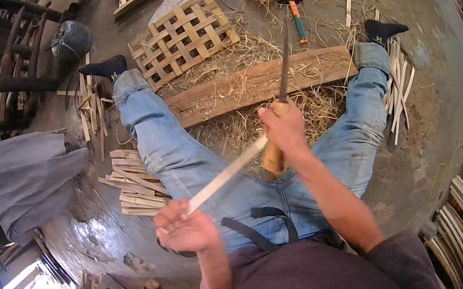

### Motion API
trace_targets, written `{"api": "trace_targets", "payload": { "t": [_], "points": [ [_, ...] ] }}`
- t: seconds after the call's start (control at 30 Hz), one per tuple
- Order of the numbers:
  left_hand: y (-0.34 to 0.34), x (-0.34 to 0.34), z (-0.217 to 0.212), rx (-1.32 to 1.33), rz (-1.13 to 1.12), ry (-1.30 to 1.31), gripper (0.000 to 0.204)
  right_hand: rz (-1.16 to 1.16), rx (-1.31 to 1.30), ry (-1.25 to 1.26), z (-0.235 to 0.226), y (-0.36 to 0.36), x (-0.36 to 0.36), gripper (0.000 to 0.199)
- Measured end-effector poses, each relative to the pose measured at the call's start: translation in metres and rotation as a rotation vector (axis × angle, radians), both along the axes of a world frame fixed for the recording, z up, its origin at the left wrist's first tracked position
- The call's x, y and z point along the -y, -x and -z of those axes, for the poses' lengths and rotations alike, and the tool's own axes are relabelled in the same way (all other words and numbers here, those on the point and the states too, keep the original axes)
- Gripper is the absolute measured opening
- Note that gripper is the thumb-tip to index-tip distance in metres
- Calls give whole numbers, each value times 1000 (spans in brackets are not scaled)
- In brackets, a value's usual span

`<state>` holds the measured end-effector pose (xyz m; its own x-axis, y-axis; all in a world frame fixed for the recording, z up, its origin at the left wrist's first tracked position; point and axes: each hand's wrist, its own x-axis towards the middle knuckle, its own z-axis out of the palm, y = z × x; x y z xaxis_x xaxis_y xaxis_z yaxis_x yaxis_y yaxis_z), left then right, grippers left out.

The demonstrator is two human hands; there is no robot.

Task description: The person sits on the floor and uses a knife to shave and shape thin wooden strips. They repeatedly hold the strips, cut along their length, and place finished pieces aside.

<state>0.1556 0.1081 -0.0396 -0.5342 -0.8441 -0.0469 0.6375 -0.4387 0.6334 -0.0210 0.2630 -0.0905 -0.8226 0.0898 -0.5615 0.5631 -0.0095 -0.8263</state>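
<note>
A seated worker in rolled-up blue jeans (169, 138) clenches a knife (285, 67) by its wooden handle (273, 159) in the right grip (285, 127), the long dark blade pointing away over a wooden plank (262, 85) between the lower legs. The left grip (188, 227), fingers curled, grasps the near end of a pale wooden strip (227, 175) slanting over the lap, its far end meeting the right grip beside the handle. Curled shavings (320, 110) litter the floor around the plank. Beyond it lie a woven slat panel (188, 39) and an orange-and-green-handled hammer (298, 21).
</note>
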Motion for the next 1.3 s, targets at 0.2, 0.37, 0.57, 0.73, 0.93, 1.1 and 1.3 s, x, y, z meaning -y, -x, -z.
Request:
{"api": "trace_targets", "payload": {
  "t": [0.2,0.37,0.57,0.73,0.93,1.1,1.3],
  "points": [
    [11,-2,-30,-142,44,-10,30,41,205,230,-10,-34,-15,23],
    [-11,-22,-28,-46,282,-197,38,72,49,365,-6,-23,-21,15],
    [-28,29,-2,695,1054,57,56,-341,-177,138,-37,-35,-29,46],
    [25,-29,-15,753,1212,160,41,-719,-428,-130,-57,-48,-20,43],
    [20,-29,-28,763,1163,213,39,-1128,-887,-927,-72,-13,-85,31],
    [22,-37,-24,778,1118,164,39,-1154,-880,-957,-80,-9,-83,18],
    [25,-39,-25,782,1075,132,39,-1141,-923,-934,-73,-13,-79,17]
  ]
}}
